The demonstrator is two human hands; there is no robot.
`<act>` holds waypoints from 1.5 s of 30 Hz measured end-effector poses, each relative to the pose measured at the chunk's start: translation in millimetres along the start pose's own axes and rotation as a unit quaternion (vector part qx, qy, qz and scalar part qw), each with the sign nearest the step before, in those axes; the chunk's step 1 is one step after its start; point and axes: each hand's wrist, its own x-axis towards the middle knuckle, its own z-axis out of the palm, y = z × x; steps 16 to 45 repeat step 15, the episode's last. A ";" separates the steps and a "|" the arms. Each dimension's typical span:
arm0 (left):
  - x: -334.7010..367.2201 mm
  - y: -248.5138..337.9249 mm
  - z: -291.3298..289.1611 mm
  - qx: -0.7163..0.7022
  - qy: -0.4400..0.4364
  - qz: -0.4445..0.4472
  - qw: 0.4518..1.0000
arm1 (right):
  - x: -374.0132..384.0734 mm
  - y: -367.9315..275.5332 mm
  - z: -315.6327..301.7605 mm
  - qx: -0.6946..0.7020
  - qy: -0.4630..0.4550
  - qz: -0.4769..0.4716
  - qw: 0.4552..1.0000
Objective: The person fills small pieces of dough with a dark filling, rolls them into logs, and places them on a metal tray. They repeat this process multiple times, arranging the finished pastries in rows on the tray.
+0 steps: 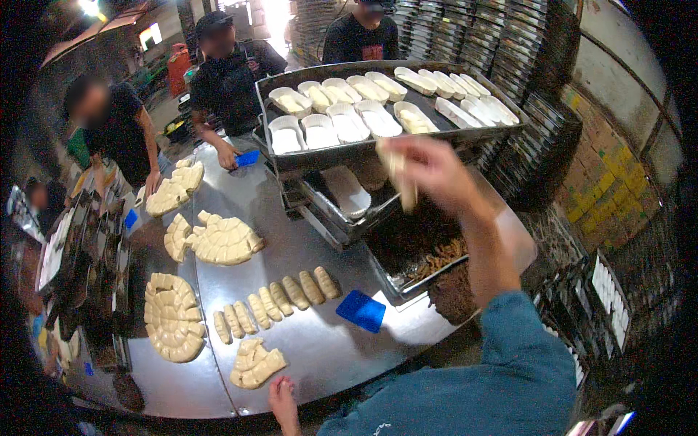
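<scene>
My right hand [429, 171] is raised at the front of the upper tray, its fingers closed on a strip of dough [396, 174], blurred by motion. On the metal table, my left hand [283, 396] rests near the front edge with loosely bent fingers and nothing in it. Just beyond it lies a small cut slab of dough [257, 363]. A slanting row of several rolled dough pieces [280, 299] lies farther up. The upper tray [392, 142] carries several white paper liners [347, 123], some with dough inside and some bare.
A blue scraper [361, 311] lies right of the row. Larger cut dough slabs [174, 317] spread over the table's left [225, 280]. Below the upper tray, a lower tray [396, 287] holds brown crumbly filling [445, 254]. Several co-workers [233, 87] stand across the table; tray stacks [538, 138] rise behind.
</scene>
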 end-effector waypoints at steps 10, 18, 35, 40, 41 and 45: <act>-31.0 1.9 69.8 -0.014 -0.034 0.016 0.999 | 188.2 101.5 -34.6 -0.512 -0.171 0.013 0.842; -56.0 -24.0 53.2 -0.011 -0.010 -0.017 1.000 | 157.4 77.6 -22.5 -0.480 -0.214 0.026 0.850; -56.0 -24.0 53.2 -0.011 -0.010 -0.017 1.000 | 157.4 77.6 -22.5 -0.480 -0.214 0.026 0.850; -56.0 -24.0 53.2 -0.011 -0.010 -0.017 1.000 | 157.4 77.6 -22.5 -0.480 -0.214 0.026 0.850; -56.0 -24.0 53.2 -0.011 -0.010 -0.017 1.000 | 157.4 77.6 -22.5 -0.480 -0.214 0.026 0.850; -56.0 -24.0 53.2 -0.011 -0.010 -0.017 1.000 | 157.4 77.6 -22.5 -0.480 -0.214 0.026 0.850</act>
